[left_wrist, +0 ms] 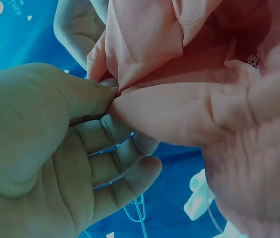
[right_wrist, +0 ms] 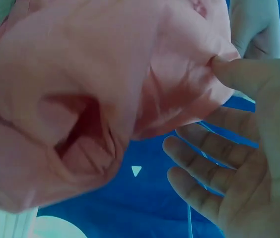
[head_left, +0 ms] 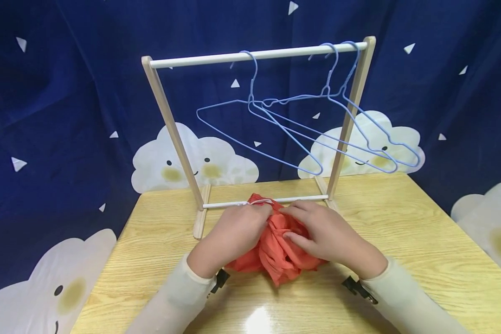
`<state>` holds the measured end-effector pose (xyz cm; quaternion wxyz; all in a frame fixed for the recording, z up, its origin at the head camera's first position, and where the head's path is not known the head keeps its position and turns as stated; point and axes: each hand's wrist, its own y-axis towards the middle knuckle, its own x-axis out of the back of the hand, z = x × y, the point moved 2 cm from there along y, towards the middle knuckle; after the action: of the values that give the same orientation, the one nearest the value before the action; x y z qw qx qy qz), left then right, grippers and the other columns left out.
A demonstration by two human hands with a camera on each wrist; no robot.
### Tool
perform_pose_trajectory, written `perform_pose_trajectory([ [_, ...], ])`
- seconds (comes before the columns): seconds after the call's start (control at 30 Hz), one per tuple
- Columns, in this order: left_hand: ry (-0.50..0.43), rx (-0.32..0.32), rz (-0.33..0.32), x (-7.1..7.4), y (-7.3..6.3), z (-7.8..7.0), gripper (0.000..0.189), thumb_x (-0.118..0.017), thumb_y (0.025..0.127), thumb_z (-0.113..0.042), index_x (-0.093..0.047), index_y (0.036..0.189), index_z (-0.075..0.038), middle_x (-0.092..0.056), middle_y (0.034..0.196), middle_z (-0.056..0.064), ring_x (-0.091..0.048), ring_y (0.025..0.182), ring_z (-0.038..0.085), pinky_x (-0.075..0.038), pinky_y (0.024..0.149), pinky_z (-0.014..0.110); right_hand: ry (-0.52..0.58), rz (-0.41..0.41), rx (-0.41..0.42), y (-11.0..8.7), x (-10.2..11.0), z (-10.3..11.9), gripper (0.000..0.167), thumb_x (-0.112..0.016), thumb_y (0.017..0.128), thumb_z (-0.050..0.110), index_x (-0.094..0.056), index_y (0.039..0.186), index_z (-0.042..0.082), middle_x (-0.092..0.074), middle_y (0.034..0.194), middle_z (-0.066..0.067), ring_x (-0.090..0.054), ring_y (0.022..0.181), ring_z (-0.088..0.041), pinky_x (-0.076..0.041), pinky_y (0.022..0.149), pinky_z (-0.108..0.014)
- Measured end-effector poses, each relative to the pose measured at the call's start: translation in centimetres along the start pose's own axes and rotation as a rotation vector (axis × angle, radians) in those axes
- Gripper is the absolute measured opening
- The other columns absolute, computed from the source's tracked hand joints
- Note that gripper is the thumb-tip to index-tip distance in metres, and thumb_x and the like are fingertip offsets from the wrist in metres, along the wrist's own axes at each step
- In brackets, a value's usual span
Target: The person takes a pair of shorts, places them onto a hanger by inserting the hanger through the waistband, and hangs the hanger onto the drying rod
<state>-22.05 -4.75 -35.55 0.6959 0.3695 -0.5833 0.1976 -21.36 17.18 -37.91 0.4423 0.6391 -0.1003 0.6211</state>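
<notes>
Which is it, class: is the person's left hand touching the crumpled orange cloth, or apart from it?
Touching. The left wrist view shows the left hand pinching a fold of the crumpled orange cloth with its thumb.

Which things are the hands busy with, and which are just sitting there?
In use:
left hand, pinching the orange cloth
right hand, also holding the orange cloth

Just there:
three blue hangers, hanging on the wooden rack
wooden table
cloud backdrop
</notes>
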Motion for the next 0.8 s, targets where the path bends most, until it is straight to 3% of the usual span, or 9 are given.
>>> perform_pose_trajectory([
  [0.33, -0.001, -0.01, -0.02, 0.2, 0.0, -0.6, 0.014, -0.065, 0.104, -0.012, -0.063, 0.091, -0.017, -0.061, 0.074, -0.005, -0.057, 0.06, 0.016, -0.05, 0.054, 0.033, -0.025, -0.073, 0.081, 0.2, -0.7, 0.9, 0.015, -0.083, 0.096, 0.025, -0.076, 0.107, 0.019, -0.071, 0.093, 0.009, -0.069, 0.084, -0.01, -0.06, 0.079, -0.034],
  [0.47, -0.04, -0.008, -0.011, 0.1, 0.0, -0.4, 0.012, -0.065, 0.104, -0.014, -0.064, 0.093, -0.017, -0.062, 0.076, -0.005, -0.058, 0.062, 0.016, -0.053, 0.057, 0.035, -0.021, -0.107, 0.109, 0.1, -0.5, 0.9, 0.009, -0.079, 0.097, 0.018, -0.076, 0.105, 0.019, -0.071, 0.09, 0.01, -0.069, 0.08, -0.009, -0.06, 0.075, -0.033],
  [0.8, -0.122, -0.006, 0.014, -0.1, -0.1, 0.5, 0.011, -0.068, 0.106, -0.025, -0.063, 0.101, -0.017, -0.062, 0.082, -0.005, -0.065, 0.071, 0.018, -0.058, 0.067, 0.037, -0.006, -0.19, 0.108, -0.1, 0.3, 0.7, 0.017, -0.082, 0.093, 0.008, -0.077, 0.107, 0.016, -0.076, 0.095, 0.005, -0.074, 0.085, -0.012, -0.063, 0.076, -0.036],
])
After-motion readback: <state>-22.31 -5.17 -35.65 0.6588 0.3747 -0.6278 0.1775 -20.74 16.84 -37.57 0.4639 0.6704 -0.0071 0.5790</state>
